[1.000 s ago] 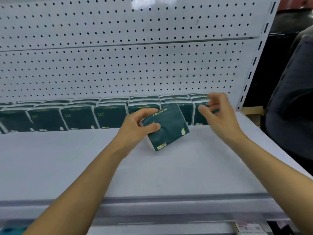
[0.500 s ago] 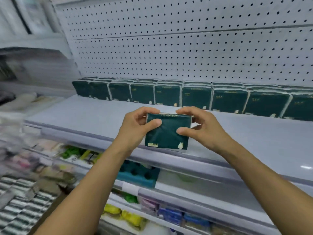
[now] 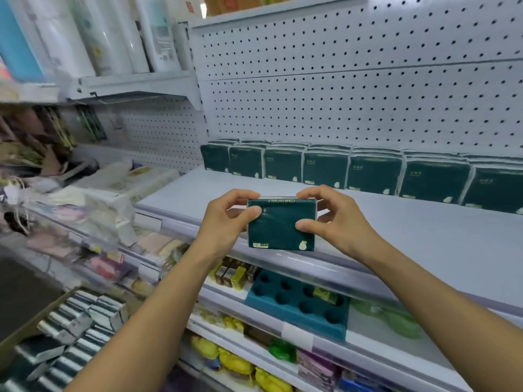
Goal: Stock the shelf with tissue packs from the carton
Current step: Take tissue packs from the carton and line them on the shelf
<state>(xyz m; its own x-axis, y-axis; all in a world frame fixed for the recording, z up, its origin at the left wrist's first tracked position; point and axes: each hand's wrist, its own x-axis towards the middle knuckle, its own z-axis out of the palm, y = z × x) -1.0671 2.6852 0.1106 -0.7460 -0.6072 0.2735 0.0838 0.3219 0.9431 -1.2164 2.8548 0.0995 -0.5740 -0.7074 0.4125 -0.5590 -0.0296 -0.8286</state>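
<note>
1. Setting: shop aisle, white pegboard back panel (image 3: 353, 89) above a pale grey shelf (image 3: 410, 239).
2. Left hand (image 3: 226, 222): fingers curled over the top left edge of a dark green tissue pack (image 3: 280, 226), thumb pressed on its front face.
3. Right hand (image 3: 334, 219): mirrors this grip on the pack's right side, thumb on the front, fingers wrapped behind the top corner.
4. Pack position: held upright in the air between both hands, over the front lip of the shelf, not touching it. Printed lettering along its top edge reads upside down.
5. Row of matching packs (image 3: 368, 171): stands upright against the pegboard at the back of the shelf, packs touching side by side, running off frame to the right.
6. Below the shelf: a teal tray with round holes (image 3: 297, 304), beside small yellow and green goods; details blurred.
7. Lower left: an open carton (image 3: 73, 329) with striped dark-and-white packs on edge.
8. Upper left: rolls in white wrappers (image 3: 113, 38) on a higher shelf.
</note>
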